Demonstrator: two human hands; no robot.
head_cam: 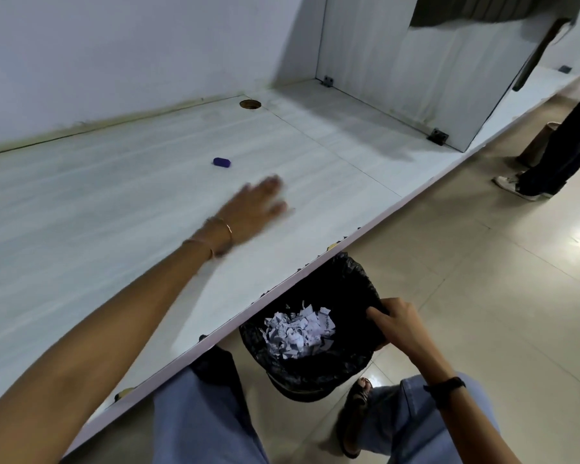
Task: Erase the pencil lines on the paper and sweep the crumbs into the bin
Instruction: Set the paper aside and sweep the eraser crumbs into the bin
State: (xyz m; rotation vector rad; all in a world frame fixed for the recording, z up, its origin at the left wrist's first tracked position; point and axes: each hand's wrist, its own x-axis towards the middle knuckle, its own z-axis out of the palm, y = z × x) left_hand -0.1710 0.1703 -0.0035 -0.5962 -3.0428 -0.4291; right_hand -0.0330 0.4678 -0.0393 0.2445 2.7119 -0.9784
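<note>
**Bench, eraser and bin: hands as recorded**

Head view:
- Your left hand (253,209): fingers spread and flat, blurred, low over the white bench (81,229) near its front edge; holding nothing. Thin bangles sat at the wrist.
- Your right hand (397,324): fingers closed on the rim of the bin (315,329), gripping the black liner on its right side.
- Bin: held just below and against the bench's front edge, lined in black, with crumpled paper scraps (298,331) inside.
- Purple eraser (221,162): lay alone on the bench, beyond your left hand and apart from it.
- Crumbs: too small to make out.
- Another person's leg and shoe (523,187) stood on the tiled floor at right.
</note>
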